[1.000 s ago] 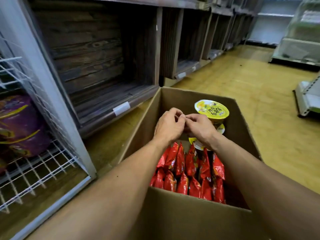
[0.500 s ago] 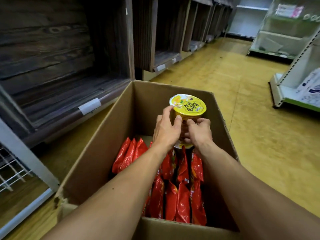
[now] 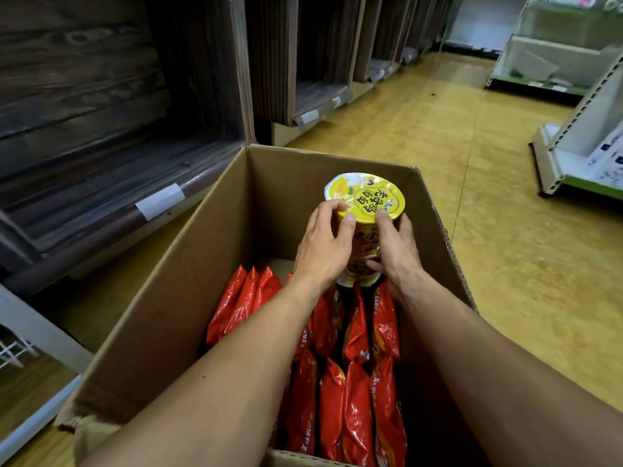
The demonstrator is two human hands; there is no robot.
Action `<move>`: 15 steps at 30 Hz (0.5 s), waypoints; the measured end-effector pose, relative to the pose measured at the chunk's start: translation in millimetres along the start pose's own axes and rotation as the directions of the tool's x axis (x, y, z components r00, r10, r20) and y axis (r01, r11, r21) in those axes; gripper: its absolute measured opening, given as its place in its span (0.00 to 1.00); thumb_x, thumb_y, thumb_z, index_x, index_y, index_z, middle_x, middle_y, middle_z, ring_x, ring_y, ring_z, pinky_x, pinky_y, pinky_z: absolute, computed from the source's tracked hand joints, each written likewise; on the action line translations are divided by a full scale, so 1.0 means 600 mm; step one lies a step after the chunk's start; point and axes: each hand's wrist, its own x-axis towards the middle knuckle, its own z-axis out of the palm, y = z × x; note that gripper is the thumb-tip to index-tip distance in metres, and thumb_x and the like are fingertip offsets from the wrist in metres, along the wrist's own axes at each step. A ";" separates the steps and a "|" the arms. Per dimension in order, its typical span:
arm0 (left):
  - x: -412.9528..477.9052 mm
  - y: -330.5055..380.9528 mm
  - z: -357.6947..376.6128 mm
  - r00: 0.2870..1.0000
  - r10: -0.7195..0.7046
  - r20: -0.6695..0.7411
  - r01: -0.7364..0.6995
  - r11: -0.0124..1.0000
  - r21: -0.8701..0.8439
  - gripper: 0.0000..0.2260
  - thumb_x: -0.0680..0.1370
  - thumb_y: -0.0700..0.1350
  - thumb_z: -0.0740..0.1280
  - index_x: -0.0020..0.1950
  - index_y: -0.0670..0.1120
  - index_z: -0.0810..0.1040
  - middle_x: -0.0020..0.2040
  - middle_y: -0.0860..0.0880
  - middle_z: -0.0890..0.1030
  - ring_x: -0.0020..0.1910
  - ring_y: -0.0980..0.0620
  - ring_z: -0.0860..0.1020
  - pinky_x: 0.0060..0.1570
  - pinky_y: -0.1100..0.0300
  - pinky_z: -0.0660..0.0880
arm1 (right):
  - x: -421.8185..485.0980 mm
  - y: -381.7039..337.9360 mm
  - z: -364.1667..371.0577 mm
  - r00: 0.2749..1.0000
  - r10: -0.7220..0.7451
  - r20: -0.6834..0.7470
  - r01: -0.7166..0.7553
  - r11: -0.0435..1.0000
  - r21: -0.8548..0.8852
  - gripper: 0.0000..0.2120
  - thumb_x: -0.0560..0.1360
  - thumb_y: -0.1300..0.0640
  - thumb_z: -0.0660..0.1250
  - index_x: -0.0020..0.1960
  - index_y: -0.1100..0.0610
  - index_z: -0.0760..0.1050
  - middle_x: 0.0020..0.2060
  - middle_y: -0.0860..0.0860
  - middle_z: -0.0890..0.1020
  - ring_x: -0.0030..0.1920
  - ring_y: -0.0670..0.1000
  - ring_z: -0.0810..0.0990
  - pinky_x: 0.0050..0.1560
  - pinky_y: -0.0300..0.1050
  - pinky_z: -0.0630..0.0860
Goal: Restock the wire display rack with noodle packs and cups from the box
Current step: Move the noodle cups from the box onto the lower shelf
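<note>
Fingers (image 3: pixel 349 219) curled round the yellow noodle cup (image 3: pixel 365 197), I see the left hand (image 3: pixel 320 251) on its left side and the right hand (image 3: pixel 399 254) on its right. It's upright over the red noodle packs (image 3: pixel 350 392), close to the far wall and right edge of the box (image 3: pixel 188 298). Open gap inside to the left; bare floor (image 3: pixel 505 264) right of the box.

One box (image 3: pixel 188 298). One cup (image 3: pixel 365 197) seen. Red packs (image 3: pixel 350 409): three far left, roughly ten in all, some hidden. Two hands: left hand (image 3: pixel 323 244), right hand (image 3: pixel 397 251).
</note>
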 end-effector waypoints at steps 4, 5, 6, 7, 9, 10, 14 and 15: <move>0.002 -0.003 -0.003 0.996 -0.032 -0.083 0.029 0.999 -0.033 0.05 0.83 0.53 0.61 0.58 0.56 0.72 0.64 0.57 0.74 0.61 0.57 0.72 0.54 0.60 0.66 | -0.006 -0.005 0.008 1.000 -0.017 0.024 0.016 0.999 0.033 0.30 0.79 0.46 0.62 0.80 0.42 0.58 0.69 0.50 0.72 0.61 0.54 0.76 0.56 0.56 0.82; 0.003 -0.005 -0.005 0.992 -0.047 -0.118 0.041 0.998 -0.049 0.04 0.83 0.52 0.61 0.57 0.56 0.72 0.62 0.55 0.75 0.60 0.55 0.74 0.54 0.60 0.67 | -0.008 -0.006 0.010 0.999 -0.022 0.027 0.021 0.999 0.033 0.30 0.79 0.47 0.62 0.80 0.43 0.58 0.69 0.50 0.72 0.61 0.54 0.76 0.56 0.55 0.82; 0.003 -0.007 -0.007 0.986 -0.068 -0.154 0.057 0.996 -0.075 0.04 0.83 0.52 0.62 0.57 0.55 0.72 0.61 0.53 0.77 0.59 0.53 0.75 0.55 0.58 0.69 | -0.011 -0.007 0.010 0.999 -0.028 0.029 0.027 0.999 0.028 0.30 0.79 0.48 0.61 0.79 0.42 0.58 0.69 0.50 0.71 0.61 0.54 0.75 0.56 0.55 0.82; 0.003 -0.009 -0.010 0.979 -0.092 -0.180 0.073 0.991 -0.110 0.05 0.83 0.52 0.63 0.58 0.54 0.72 0.59 0.53 0.78 0.58 0.50 0.77 0.57 0.55 0.72 | -0.013 -0.008 0.010 0.999 -0.036 0.032 0.035 0.999 0.024 0.30 0.78 0.49 0.61 0.79 0.42 0.59 0.68 0.50 0.71 0.61 0.53 0.75 0.55 0.55 0.82; 0.002 -0.008 -0.018 0.971 -0.158 -0.180 0.121 0.972 -0.202 0.13 0.82 0.49 0.64 0.67 0.53 0.70 0.58 0.55 0.77 0.56 0.51 0.79 0.60 0.52 0.75 | -0.019 -0.007 0.009 0.998 -0.046 0.046 0.046 0.999 0.016 0.28 0.79 0.49 0.60 0.78 0.41 0.60 0.64 0.48 0.73 0.57 0.52 0.75 0.56 0.56 0.82; 0.002 -0.008 -0.022 0.968 -0.194 -0.158 0.151 0.957 -0.249 0.19 0.82 0.49 0.65 0.73 0.52 0.67 0.61 0.55 0.76 0.56 0.52 0.79 0.61 0.50 0.76 | -0.022 -0.007 0.007 0.997 -0.049 0.057 0.048 0.999 0.012 0.28 0.79 0.50 0.60 0.78 0.40 0.60 0.61 0.47 0.73 0.55 0.52 0.75 0.56 0.56 0.81; 0.009 -0.029 -0.036 0.941 -0.328 -0.082 0.280 0.891 -0.358 0.29 0.72 0.55 0.69 0.73 0.54 0.73 0.58 0.52 0.82 0.60 0.48 0.80 0.65 0.40 0.75 | -0.032 -0.005 0.008 0.995 -0.052 0.085 0.054 0.998 -0.024 0.27 0.78 0.52 0.62 0.76 0.40 0.62 0.48 0.42 0.76 0.45 0.47 0.76 0.57 0.58 0.81; 0.007 -0.032 -0.040 0.944 -0.324 -0.060 0.282 0.890 -0.357 0.21 0.69 0.55 0.69 0.62 0.57 0.81 0.55 0.50 0.84 0.59 0.46 0.81 0.64 0.40 0.76 | -0.037 -0.004 0.010 0.994 -0.054 0.097 0.057 0.998 -0.035 0.27 0.77 0.52 0.63 0.75 0.40 0.62 0.48 0.41 0.77 0.45 0.47 0.77 0.57 0.59 0.81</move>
